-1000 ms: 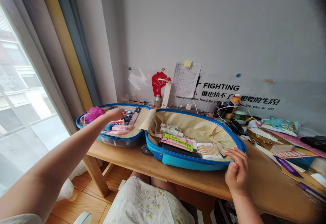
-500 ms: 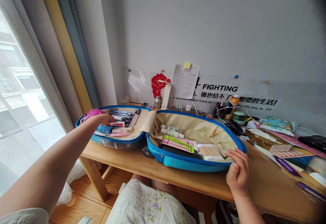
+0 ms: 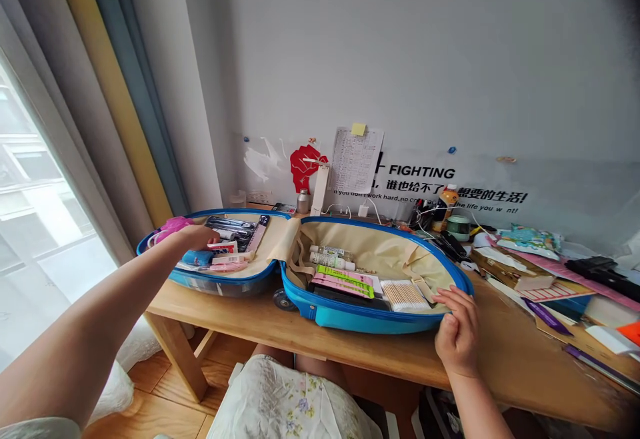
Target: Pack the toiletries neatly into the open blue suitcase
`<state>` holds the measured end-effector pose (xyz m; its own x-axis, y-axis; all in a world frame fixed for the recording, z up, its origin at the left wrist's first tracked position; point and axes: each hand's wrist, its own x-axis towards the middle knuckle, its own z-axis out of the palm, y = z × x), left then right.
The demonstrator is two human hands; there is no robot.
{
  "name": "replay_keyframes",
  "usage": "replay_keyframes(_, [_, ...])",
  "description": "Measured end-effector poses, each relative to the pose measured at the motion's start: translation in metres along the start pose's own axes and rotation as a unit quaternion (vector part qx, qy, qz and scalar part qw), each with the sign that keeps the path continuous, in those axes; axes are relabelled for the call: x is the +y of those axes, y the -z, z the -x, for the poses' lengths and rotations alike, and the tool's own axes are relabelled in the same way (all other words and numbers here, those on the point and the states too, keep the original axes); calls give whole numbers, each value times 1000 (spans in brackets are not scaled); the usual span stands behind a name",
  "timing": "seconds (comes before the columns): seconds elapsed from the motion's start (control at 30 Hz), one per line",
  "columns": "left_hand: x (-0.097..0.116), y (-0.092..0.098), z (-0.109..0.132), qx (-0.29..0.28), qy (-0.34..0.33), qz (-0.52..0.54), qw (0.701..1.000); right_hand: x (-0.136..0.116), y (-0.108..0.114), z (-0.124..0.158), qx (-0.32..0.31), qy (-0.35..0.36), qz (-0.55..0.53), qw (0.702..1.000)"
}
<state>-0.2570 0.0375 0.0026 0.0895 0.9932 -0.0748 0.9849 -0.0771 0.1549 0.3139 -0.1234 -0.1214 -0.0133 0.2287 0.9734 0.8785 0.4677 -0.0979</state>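
Observation:
A blue suitcase [image 3: 370, 322] lies open on the desk, both beige-lined halves facing up. In its left half, my left hand [image 3: 199, 235] reaches down with fingers drawn together among small items; what they hold, if anything, is hidden. Close to it are a pink-purple bundle [image 3: 173, 227], a blue item [image 3: 196, 259], a red-and-white packet [image 3: 223, 248] and pale pink items [image 3: 230, 264]. Dark packaged items [image 3: 233, 229] lie behind. My right hand [image 3: 459, 326] grips the right half's front corner, fingers over the rim. Inside that half are cotton swabs [image 3: 404, 294], green-and-pink packets [image 3: 345, 282] and small bottles [image 3: 333, 259].
The wooden desk [image 3: 500, 366] carries a silver bottle [image 3: 303, 201] at the back and an orange-capped bottle [image 3: 445, 207] to the right. Papers, a purple wrapper [image 3: 547, 317] and other clutter cover its right end. A curtain [image 3: 90, 92] hangs at left.
The whole view has shifted slightly, so things appear a little further left. My left hand stays among the items in the left half; my right hand remains on the rim.

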Motion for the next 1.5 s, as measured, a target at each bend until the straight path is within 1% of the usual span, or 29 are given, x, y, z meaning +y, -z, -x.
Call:
replay_keyframes(0.03, [-2,-1,0,-11,2,-18,1000,0,0,0,0,1,0,1000])
replay_keyframes(0.1, [-5,-3,0,-9,0,-54,999,0,1,0,-2,3,1,1000])
replay_keyframes(0.23, [-8,-4,1,5,-17,-61,998,2,2,0,-13,2,0,1000])
replay_keyframes(0.37, [-7,0,8,19,1,-51,999,2,2,1,-8,-3,-10,1000])
replay_keyframes(0.5, [-8,8,13,45,-4,-12,999,1,0,2,0,-19,-20,1000])
replay_keyframes(0.6, [-7,17,9,71,-11,10,997,0,-1,2,1,-21,-17,1000])
replay_keyframes(0.67, [0,23,5,95,-20,25,995,0,-1,2,1,-15,-13,1000])
replay_keyframes(0.7, [8,26,3,111,-29,38,993,0,-1,1,1,-10,-11,1000])
replay_keyframes(0.77, [31,33,0,139,-60,69,986,0,0,1,-1,-5,-10,1000])
replay_keyframes(0.83, [68,39,-1,146,-107,87,980,-1,0,0,-1,-5,-13,1000])
replay_keyframes(0.9, [114,43,-2,131,-161,67,976,-1,0,0,0,-9,-18,1000])
replay_keyframes(0.97, [167,42,-4,110,-211,30,971,-2,0,-1,1,-12,-20,1000])
replay_keyframes(1.03, [219,35,-8,72,-256,-12,964,-4,1,-1,0,-13,-22,1000])
replay_keyframes(1.1, [267,23,-14,43,-277,-55,958,-6,2,-2,-1,-11,-22,1000])
replay_keyframes(1.2, [326,-3,-26,8,-297,-83,951,-7,3,-2,-7,-5,-20,1000])
replay_keyframes(1.27, [355,-20,-35,-14,-297,-90,951,-8,4,-2,-13,-7,-21,1000])
replay_keyframes(1.33, [377,-35,-44,-32,-294,-97,950,-9,4,-1,-16,-15,-24,999])
replay_keyframes(1.4, [393,-47,-52,-46,-293,-100,950,-11,4,-1,-18,-22,-29,999])
replay_keyframes(1.5, [409,-59,-61,-62,-297,-91,948,-13,5,-1,-19,-29,-31,999])
